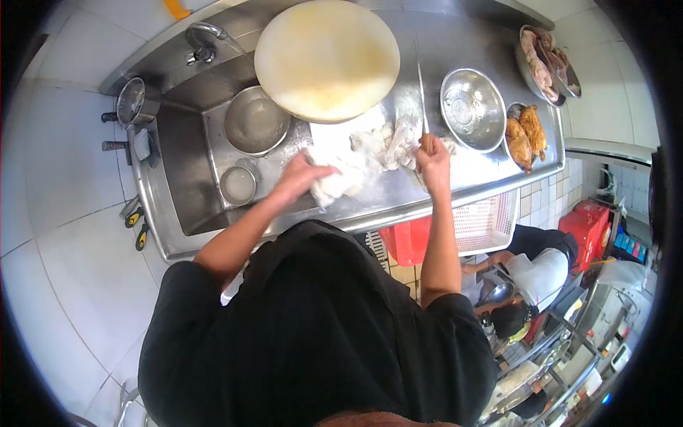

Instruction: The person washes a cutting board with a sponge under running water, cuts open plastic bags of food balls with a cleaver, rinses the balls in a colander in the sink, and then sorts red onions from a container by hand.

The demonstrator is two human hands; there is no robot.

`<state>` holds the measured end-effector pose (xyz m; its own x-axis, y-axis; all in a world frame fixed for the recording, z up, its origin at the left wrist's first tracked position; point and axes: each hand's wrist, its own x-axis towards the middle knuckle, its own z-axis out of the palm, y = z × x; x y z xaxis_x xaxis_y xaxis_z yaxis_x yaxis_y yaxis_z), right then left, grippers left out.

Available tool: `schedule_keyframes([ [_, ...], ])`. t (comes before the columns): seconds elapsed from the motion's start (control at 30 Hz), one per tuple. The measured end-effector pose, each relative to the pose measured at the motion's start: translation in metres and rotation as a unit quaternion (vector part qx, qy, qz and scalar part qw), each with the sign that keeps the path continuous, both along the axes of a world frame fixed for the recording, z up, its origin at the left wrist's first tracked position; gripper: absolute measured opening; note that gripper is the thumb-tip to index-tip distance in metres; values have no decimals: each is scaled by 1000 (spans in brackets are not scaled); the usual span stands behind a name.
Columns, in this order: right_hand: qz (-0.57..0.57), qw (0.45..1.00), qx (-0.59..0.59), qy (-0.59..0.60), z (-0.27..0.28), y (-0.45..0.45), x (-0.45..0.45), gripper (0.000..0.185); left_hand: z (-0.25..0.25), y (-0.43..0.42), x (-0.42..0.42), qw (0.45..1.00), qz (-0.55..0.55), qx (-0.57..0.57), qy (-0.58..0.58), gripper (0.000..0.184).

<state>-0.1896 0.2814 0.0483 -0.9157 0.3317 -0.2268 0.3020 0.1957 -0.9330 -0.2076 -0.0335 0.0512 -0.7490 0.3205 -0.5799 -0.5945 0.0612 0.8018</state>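
A wooden-handled tool with a long thin metal blade or rod (421,89) points away from me, its handle in my right hand (434,162), fingers wrapped round it. My left hand (304,178) grips the left end of a white cloth (341,167) on the steel counter. More crumpled white material (390,142), cloth or plastic, lies between my hands, close to my right hand. Just beyond the cloth is a big round cutting board (327,57). To the right of the tool stands a perforated metal bowl (472,110).
The sink (186,167) on the left holds a large pot (256,121) and a small pot (237,186). Roasted poultry (525,139) and a bowl of raw meat (541,64) sit at the right end. Baskets (486,220) stand below the front edge; a person (533,277) bends at lower right.
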Motion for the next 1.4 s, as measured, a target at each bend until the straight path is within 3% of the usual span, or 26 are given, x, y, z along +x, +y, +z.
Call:
schedule_keyframes([
  [0.1, 10, 995, -86, -51, 12, -29, 9, 26, 8, -40, -44, 994, 93, -37, 54, 50],
  [0.23, 14, 988, -148, -44, 12, -60, -2, 26, 67, -44, -110, 981, 95, -132, 103, 60],
  [0.27, 15, 986, -160, -39, 16, -68, -5, 26, 58, -46, -127, 977, 72, -168, 112, 77],
  [0.37, 9, 969, -247, -26, 9, -80, -7, 25, 1, -54, -167, 948, 86, -279, 124, 78],
  [0.4, 18, 960, -278, -27, 10, -82, -6, 25, -14, -59, -175, 923, 61, -349, 152, 88],
  [0.5, 31, 956, -285, -62, 13, -90, -2, 31, -38, -70, -165, 879, 38, -397, 261, 95],
  [0.53, 21, 958, -272, -87, 16, -91, -2, 32, -25, -71, -154, 922, 44, -313, 224, 87],
  [0.63, 7, 965, -216, -151, 21, -92, -2, 37, 3, -68, -125, 971, 55, -165, 165, 70],
  [0.73, 15, 977, -128, -173, 25, -87, -10, 34, 7, -57, -114, 964, 39, -183, 192, 59],
  [0.83, 44, 993, -7, -107, 38, -103, -21, 25, 2, -42, -109, 973, 33, -110, 198, 60],
  [0.87, 56, 996, 52, -45, 24, -106, -25, 26, 1, -38, -109, 972, 34, -108, 206, 58],
  [1.07, 90, 991, 100, 23, 69, -147, -71, 42, -18, -36, -118, 974, 32, -91, 206, 47],
  [1.17, 94, 986, 117, 76, 64, -164, -92, 39, 16, -32, -110, 965, 24, -153, 213, 44],
  [1.3, 137, 967, 211, 44, 48, -175, -100, 41, 2, -33, -115, 955, 16, -181, 234, 45],
  [1.4, 131, 976, 172, 32, 52, -171, -103, 40, -5, -34, -118, 950, 8, -200, 238, 45],
])
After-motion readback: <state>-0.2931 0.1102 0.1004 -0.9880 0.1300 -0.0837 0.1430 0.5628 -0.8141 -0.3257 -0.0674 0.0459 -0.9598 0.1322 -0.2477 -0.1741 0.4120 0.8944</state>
